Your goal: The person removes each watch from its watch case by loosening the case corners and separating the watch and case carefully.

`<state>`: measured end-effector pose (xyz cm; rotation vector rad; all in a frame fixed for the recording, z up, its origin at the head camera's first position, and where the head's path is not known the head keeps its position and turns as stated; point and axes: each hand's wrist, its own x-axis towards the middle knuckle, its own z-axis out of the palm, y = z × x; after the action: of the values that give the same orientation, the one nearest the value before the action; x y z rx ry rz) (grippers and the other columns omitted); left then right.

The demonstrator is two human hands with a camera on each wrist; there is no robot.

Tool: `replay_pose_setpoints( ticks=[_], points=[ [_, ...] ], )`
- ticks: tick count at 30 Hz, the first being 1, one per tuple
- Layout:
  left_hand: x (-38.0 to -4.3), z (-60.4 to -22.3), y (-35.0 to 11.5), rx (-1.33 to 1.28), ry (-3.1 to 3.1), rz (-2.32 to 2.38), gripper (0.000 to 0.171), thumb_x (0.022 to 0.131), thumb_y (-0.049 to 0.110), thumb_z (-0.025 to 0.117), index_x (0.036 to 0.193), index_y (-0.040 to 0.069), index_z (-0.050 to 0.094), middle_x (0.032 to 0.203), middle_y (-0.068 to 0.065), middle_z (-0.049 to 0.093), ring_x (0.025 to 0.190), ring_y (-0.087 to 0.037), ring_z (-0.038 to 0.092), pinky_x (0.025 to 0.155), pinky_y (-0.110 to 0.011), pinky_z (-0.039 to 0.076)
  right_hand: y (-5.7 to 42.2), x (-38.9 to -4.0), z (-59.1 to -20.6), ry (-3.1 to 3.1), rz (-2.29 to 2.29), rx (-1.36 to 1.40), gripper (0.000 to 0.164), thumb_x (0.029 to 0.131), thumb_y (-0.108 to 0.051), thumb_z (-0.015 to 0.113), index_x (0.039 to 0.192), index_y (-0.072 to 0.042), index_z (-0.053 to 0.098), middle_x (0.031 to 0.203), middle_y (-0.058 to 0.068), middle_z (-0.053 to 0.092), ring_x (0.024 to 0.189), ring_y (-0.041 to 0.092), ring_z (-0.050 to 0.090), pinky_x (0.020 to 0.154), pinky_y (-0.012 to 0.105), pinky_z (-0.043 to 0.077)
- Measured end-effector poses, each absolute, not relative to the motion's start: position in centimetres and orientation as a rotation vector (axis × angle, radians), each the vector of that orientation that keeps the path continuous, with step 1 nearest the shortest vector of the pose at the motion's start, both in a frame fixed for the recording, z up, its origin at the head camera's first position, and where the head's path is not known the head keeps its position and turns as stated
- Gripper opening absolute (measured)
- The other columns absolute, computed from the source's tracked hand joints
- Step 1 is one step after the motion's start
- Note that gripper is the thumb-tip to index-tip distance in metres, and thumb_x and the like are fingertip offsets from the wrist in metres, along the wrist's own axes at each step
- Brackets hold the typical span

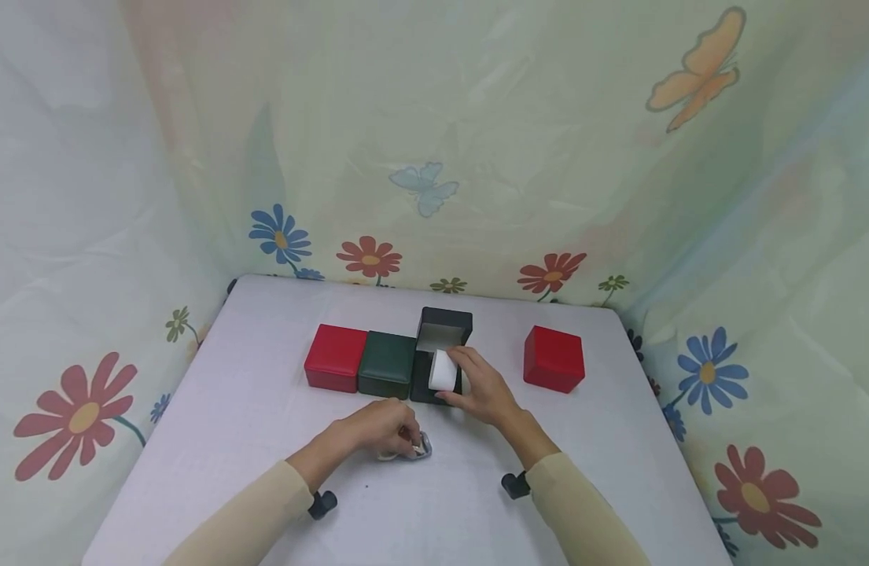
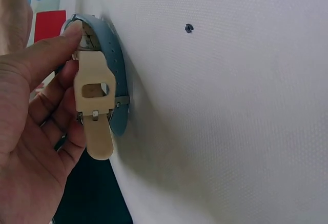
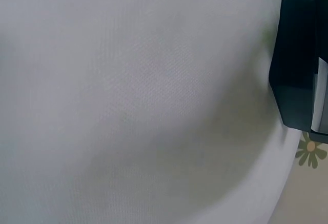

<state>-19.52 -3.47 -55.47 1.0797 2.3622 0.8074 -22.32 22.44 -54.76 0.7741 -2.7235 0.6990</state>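
Note:
My left hand (image 1: 388,428) pinches a wristwatch (image 2: 100,75) low over the table, in front of the boxes. Its strap is light blue outside and beige inside, and it hangs in a loop in the left wrist view. With thumb and fingers my right hand (image 1: 484,387) holds a white cushion (image 1: 443,371) at the front half of a black box (image 1: 444,317), whose lid stands up at the back. The right wrist view shows part of that black box (image 3: 294,65) at its edge, without the hand.
Left of the black box stand a closed dark green box (image 1: 388,359) and a closed red box (image 1: 336,358), side by side. Another red box (image 1: 554,359) stands apart to the right. A flower-printed curtain (image 1: 476,157) surrounds the white table (image 1: 420,519).

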Motion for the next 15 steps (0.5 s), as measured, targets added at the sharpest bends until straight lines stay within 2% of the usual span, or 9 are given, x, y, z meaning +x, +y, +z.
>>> replay_pose_setpoints(
  ticks=[5, 9, 15],
  points=[
    [-19.9, -55.2, -3.5, 1.086, 2.356, 0.821, 0.010, 0.091, 0.027, 0.082, 0.101, 0.027, 0.083, 0.082, 0.019, 0.069, 0.078, 0.000, 0.059, 0.071, -0.019, 0.052, 22.4, -22.5, -54.8, -2.734, 0.695, 0.784, 0.081, 0.080, -0.041, 0.091, 0.147, -0.015, 0.053, 0.145, 0.003, 0.056, 0.129, 0.021, 0.061, 0.105, 0.038, 0.054],
    [-20.5, -54.6, -3.4, 1.096, 2.415, 0.823, 0.017, 0.095, 0.034, 0.078, 0.108, 0.024, 0.082, 0.083, 0.019, 0.068, 0.078, -0.001, 0.058, 0.068, -0.019, 0.051, 22.4, -22.4, -54.8, -2.736, 0.709, 0.782, 0.081, 0.080, -0.041, 0.091, 0.147, -0.015, 0.053, 0.146, 0.004, 0.056, 0.130, 0.022, 0.061, 0.106, 0.039, 0.054],
    [-21.7, -53.6, -3.0, 1.140, 2.574, 0.880, 0.023, 0.096, 0.032, 0.077, 0.115, 0.019, 0.080, 0.093, 0.014, 0.070, 0.083, -0.005, 0.060, 0.074, -0.020, 0.052, 22.4, -22.4, -54.8, -2.747, 0.702, 0.784, 0.080, 0.081, -0.041, 0.091, 0.147, -0.015, 0.053, 0.147, 0.005, 0.056, 0.131, 0.022, 0.060, 0.107, 0.038, 0.053]
  ],
)
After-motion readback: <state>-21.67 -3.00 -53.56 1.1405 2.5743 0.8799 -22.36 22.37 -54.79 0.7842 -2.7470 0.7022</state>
